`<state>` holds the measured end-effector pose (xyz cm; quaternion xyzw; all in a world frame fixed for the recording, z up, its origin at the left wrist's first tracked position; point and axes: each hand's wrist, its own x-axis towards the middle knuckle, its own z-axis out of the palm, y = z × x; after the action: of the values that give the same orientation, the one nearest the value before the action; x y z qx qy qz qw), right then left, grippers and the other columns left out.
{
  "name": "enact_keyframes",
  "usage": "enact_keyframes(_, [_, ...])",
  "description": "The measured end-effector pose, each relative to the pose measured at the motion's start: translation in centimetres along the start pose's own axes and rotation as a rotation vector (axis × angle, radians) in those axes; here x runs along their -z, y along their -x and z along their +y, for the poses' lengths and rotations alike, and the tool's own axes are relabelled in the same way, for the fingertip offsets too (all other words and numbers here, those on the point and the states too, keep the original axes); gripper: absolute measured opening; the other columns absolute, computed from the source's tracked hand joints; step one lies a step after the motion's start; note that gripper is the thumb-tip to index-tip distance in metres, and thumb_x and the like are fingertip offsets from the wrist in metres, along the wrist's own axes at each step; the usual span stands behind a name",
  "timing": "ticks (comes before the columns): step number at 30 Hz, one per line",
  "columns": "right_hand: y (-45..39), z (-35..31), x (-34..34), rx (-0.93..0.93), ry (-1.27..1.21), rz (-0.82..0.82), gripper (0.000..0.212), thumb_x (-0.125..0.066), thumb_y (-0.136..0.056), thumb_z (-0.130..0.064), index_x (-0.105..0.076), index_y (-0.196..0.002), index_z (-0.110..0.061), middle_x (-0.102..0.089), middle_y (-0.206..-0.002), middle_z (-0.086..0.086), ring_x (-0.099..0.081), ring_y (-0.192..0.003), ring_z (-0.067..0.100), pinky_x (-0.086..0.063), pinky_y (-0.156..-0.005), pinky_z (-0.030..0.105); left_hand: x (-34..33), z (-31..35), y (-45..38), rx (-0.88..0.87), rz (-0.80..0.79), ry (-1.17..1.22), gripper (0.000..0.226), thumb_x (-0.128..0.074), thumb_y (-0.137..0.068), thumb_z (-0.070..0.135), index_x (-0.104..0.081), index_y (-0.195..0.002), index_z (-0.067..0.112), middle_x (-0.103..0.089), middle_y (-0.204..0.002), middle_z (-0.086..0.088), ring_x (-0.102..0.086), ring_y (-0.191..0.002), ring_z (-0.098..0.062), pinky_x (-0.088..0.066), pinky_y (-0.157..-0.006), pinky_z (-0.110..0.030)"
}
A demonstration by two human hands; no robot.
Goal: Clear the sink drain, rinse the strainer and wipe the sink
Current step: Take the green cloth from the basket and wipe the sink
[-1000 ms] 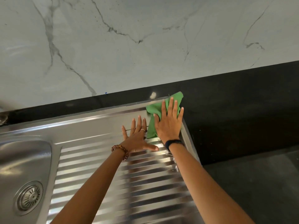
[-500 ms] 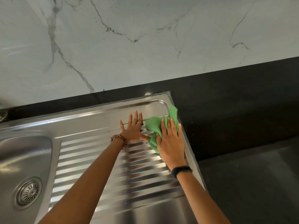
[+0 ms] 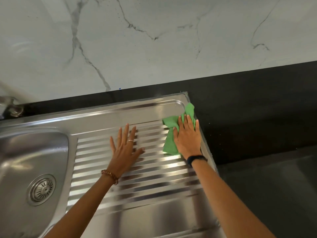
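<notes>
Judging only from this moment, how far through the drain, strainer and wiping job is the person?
Looks done: round metal strainer seated in the drain. In hand: right hand presses a green cloth on the ribbed steel drainboard; left hand rests flat. Left: can't tell.

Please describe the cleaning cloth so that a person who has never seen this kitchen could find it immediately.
Start at the steel sink and follow its ribbed draining board to the far right corner, beside the black counter. There the right hand presses flat on a crumpled green cloth. It is the only soft, coloured thing among grey metal, black stone and white marble wall.
</notes>
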<state>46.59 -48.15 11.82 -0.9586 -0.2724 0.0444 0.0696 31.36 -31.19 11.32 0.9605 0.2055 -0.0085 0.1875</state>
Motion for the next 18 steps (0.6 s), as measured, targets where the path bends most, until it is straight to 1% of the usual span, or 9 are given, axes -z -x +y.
enact_keyframes(2, [-1.4, -0.5, 0.1, -0.01, 0.012, 0.0, 0.055, -0.018, -0.099, -0.037, -0.02, -0.146, -0.009, -0.016, -0.156, 0.014, -0.008, -0.146, 0.023, 0.001, -0.118, 0.046, 1.3, -2.7, 1.8, 0.057, 0.026, 0.003, 0.107, 0.006, -0.057, 0.09, 0.01, -0.143, 0.026, 0.021, -0.149, 0.005, 0.023, -0.138, -0.018, 0.018, -0.11, -0.049])
enact_keyframes(4, [-1.6, -0.7, 0.0, -0.022, 0.009, 0.014, 0.054, -0.019, -0.099, -0.035, -0.022, -0.146, -0.007, -0.017, -0.156, 0.015, -0.008, -0.146, 0.024, 0.0, -0.117, 0.047, 2.6, -5.4, 3.5, 0.147, 0.064, 0.011, 0.109, -0.002, -0.059, 0.09, 0.003, -0.145, 0.024, 0.016, -0.152, 0.002, 0.019, -0.14, -0.02, 0.016, -0.11, -0.049])
enact_keyframes(7, [-1.2, -1.5, -0.3, -0.048, -0.008, 0.059, 0.052, -0.023, -0.099, -0.033, -0.026, -0.144, -0.006, -0.021, -0.155, 0.016, -0.012, -0.146, 0.025, -0.001, -0.117, 0.047, 4.1, -9.7, 6.0, 0.357, 0.077, 0.027, 0.094, -0.044, -0.076, 0.067, -0.002, -0.148, 0.023, 0.011, -0.157, -0.008, 0.016, -0.143, -0.026, 0.009, -0.114, -0.055])
enact_keyframes(9, [-0.8, -2.2, -0.4, -0.083, -0.01, 0.084, 0.051, -0.025, -0.099, -0.032, -0.03, -0.143, -0.006, -0.024, -0.154, 0.017, -0.014, -0.145, 0.026, -0.001, -0.117, 0.048, 4.7, -11.9, 7.3, 0.467, 0.044, 0.066, 0.096, -0.054, -0.077, 0.059, -0.002, -0.148, 0.021, 0.007, -0.157, -0.012, 0.011, -0.144, -0.028, 0.006, -0.114, -0.056])
enact_keyframes(11, [-0.3, -3.4, -0.8, -0.102, -0.009, 0.103, 0.05, -0.026, -0.099, -0.031, -0.031, -0.142, -0.007, -0.025, -0.153, 0.018, -0.016, -0.145, 0.028, -0.001, -0.117, 0.048, 5.2, -13.4, 8.4, 0.49, 0.014, 0.124, 0.093, -0.056, -0.076, 0.06, -0.013, -0.147, 0.018, -0.009, -0.156, -0.014, -0.009, -0.144, -0.032, -0.005, -0.114, -0.059])
enact_keyframes(12, [0.0, -4.1, -1.0, -0.103, -0.012, 0.112, 0.05, -0.027, -0.099, -0.031, -0.031, -0.143, -0.007, -0.025, -0.153, 0.018, -0.015, -0.145, 0.028, -0.001, -0.117, 0.048, 5.4, -13.7, 8.9, 0.47, 0.0, 0.193, 0.088, -0.056, -0.074, 0.061, -0.023, -0.143, 0.019, -0.025, -0.152, -0.015, -0.028, -0.138, -0.034, -0.016, -0.111, -0.061])
enact_keyframes(14, [0.5, -5.8, -1.3, -0.093, -0.011, 0.117, 0.049, -0.027, -0.099, -0.032, -0.029, -0.144, -0.01, -0.023, -0.154, 0.017, -0.013, -0.145, 0.028, 0.001, -0.117, 0.048, 5.8, -13.4, 9.5, 0.445, 0.01, 0.459, 0.068, -0.06, -0.069, 0.06, -0.041, -0.122, 0.023, -0.057, -0.123, -0.013, -0.062, -0.105, -0.029, -0.044, -0.093, -0.061])
enact_keyframes(16, [0.9, -8.5, -1.8, -0.052, -0.015, 0.102, 0.049, -0.027, -0.099, -0.033, -0.028, -0.144, -0.012, -0.021, -0.155, 0.015, -0.011, -0.145, 0.028, 0.002, -0.117, 0.047, 5.7, -13.4, 9.9, 0.472, 0.015, 0.71, 0.068, -0.067, -0.068, 0.052, -0.038, -0.122, 0.022, -0.059, -0.118, -0.016, -0.07, -0.087, -0.025, -0.053, -0.08, -0.056])
enact_keyframes(18, [1.3, -12.2, -2.5, 0.003, -0.034, 0.083, 0.049, -0.025, -0.099, -0.035, -0.028, -0.144, -0.013, -0.02, -0.155, 0.013, -0.011, -0.146, 0.026, 0.003, -0.117, 0.048, 5.3, -13.8, 10.0, 0.445, -0.002, 0.783, 0.08, -0.069, -0.072, 0.045, -0.027, -0.137, 0.025, -0.046, -0.136, -0.017, -0.067, -0.097, -0.027, -0.052, -0.086, -0.054])
